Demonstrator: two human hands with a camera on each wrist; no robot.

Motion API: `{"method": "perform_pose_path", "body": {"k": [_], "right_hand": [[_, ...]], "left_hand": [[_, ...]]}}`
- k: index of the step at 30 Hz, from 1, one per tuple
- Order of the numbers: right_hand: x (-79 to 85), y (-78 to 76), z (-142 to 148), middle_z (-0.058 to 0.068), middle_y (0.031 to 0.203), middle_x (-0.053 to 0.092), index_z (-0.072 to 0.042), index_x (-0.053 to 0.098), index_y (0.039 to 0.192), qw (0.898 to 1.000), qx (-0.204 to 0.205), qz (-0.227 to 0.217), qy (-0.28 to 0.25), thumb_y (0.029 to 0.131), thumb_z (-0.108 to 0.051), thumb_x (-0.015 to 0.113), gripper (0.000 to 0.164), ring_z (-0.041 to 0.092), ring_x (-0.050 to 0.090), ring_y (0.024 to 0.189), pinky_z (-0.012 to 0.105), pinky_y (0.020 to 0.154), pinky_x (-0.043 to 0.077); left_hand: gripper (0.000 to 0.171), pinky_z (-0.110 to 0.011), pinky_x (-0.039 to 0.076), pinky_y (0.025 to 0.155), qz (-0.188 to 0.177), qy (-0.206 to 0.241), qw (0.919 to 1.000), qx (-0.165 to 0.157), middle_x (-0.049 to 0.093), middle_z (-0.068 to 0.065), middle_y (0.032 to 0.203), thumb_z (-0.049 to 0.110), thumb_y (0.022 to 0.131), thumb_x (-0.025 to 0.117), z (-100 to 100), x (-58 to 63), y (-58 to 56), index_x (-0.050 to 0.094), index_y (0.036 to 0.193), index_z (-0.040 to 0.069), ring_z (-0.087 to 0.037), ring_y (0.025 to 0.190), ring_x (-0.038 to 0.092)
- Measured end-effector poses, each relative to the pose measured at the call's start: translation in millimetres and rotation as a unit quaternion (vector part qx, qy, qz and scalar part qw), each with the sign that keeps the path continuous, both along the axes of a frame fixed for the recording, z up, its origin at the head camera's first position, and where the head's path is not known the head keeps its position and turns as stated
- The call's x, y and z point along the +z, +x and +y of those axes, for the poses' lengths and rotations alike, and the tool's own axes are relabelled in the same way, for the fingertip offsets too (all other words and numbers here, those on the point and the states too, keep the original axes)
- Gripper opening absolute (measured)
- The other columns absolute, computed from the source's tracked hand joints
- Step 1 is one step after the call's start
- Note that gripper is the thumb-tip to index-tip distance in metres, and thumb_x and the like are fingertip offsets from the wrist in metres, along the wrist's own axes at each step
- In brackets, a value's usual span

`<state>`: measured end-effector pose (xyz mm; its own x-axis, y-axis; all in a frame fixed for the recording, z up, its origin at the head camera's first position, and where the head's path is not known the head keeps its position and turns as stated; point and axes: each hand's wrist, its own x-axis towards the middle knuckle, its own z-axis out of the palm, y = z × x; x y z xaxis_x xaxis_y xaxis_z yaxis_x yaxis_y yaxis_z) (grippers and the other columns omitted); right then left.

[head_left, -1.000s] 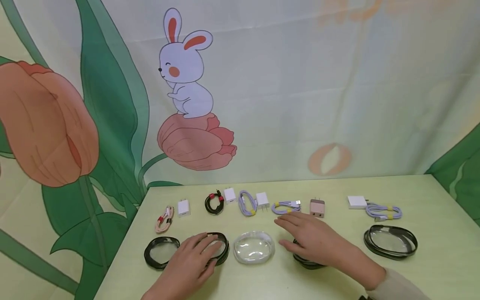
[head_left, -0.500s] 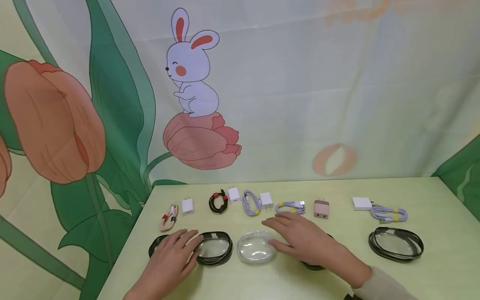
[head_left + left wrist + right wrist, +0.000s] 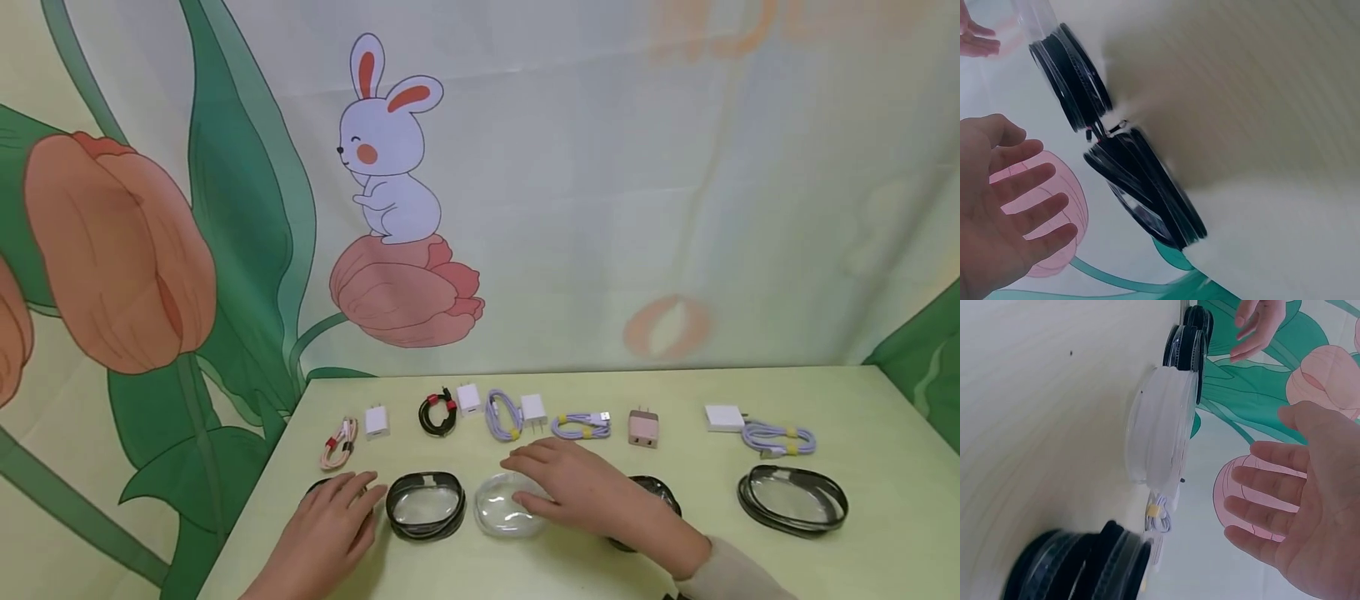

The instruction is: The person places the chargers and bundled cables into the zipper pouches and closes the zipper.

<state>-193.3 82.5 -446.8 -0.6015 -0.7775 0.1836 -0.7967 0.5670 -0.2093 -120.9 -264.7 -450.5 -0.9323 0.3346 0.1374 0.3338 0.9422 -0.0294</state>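
Black-rimmed see-through case (image 3: 426,528) at nine o'clock from clear case (image 3: 504,515).
Left hand (image 3: 324,523) and right hand (image 3: 576,485) hover, fingers relaxed, holding nothing.

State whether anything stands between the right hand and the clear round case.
Nothing visible does. In the right wrist view, open space separates the right hand from the clear round case; the nearest black case lies to one side, outside that gap.

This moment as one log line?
left hand: empty, above leftmost black case | right hand: empty, above clear case | chargers: on table
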Motion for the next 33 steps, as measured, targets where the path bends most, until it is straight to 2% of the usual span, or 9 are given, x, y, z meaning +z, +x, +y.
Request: {"method": "perform_pose_path", "body": {"k": [9, 16, 23, 29, 33], "right_hand": [[0.9, -2.3, -13, 0.004, 0.138, 0.063, -0.015, 0.062, 0.138, 0.999, 0.026, 0.029, -0.004, 0.105, -0.04, 0.053, 0.042, 0.024, 0.055, 0.13, 0.04, 0.11, 0.043], [6.5, -1.4, -24, 0.001, 0.136, 0.063, -0.016, 0.063, 0.137, 0.999, 0.03, 0.026, -0.003, 0.106, -0.04, 0.052, 0.041, 0.022, 0.056, 0.129, 0.04, 0.108, 0.045], [9.2, 1.0, -37, 0.0, 0.135, 0.064, -0.017, 0.063, 0.136, 0.999, 0.038, 0.021, -0.011, 0.106, -0.039, 0.052, 0.039, 0.02, 0.055, 0.13, 0.04, 0.107, 0.046], [11.2, 1.4, -47, 0.0, 0.132, 0.066, -0.016, 0.065, 0.135, 0.998, 0.052, 0.036, -0.012, 0.106, -0.039, 0.053, 0.039, 0.019, 0.058, 0.126, 0.037, 0.107, 0.046], [12.1, 0.9, -55, 0.0, 0.132, 0.066, -0.016, 0.065, 0.134, 0.997, 0.063, 0.038, -0.008, 0.106, -0.04, 0.051, 0.039, 0.018, 0.058, 0.126, 0.034, 0.11, 0.043]], "left_hand": [[0.033, -0.056, 0.048, 0.099, 0.005, -0.01, 0.9999, 0.01, 0.06, -0.007, 0.133, 0.021, 0.092, 0.074, -18, -2.2, 3.9, 0.07, 0.123, 0.014, -0.032, 0.125, 0.054], [0.036, -0.06, 0.048, 0.096, -0.022, -0.016, 0.9992, 0.03, 0.059, -0.01, 0.134, 0.022, 0.093, 0.073, -27, -3.2, 6.0, 0.068, 0.127, 0.017, -0.038, 0.124, 0.055], [0.041, -0.061, 0.048, 0.094, -0.024, -0.008, 0.9989, 0.038, 0.058, -0.012, 0.137, 0.02, 0.089, 0.075, -36, -11.0, 10.9, 0.067, 0.129, 0.014, -0.04, 0.123, 0.056], [0.053, -0.064, 0.048, 0.093, -0.046, -0.012, 0.9982, 0.036, 0.05, -0.017, 0.147, 0.018, 0.086, 0.079, -43, -19.2, 7.9, 0.062, 0.136, 0.012, -0.044, 0.13, 0.05], [0.058, -0.064, 0.048, 0.095, -0.048, 0.002, 0.9985, 0.025, 0.048, -0.02, 0.148, 0.014, 0.084, 0.08, -51, -26.1, 6.3, 0.06, 0.138, 0.01, -0.048, 0.131, 0.049]]}}
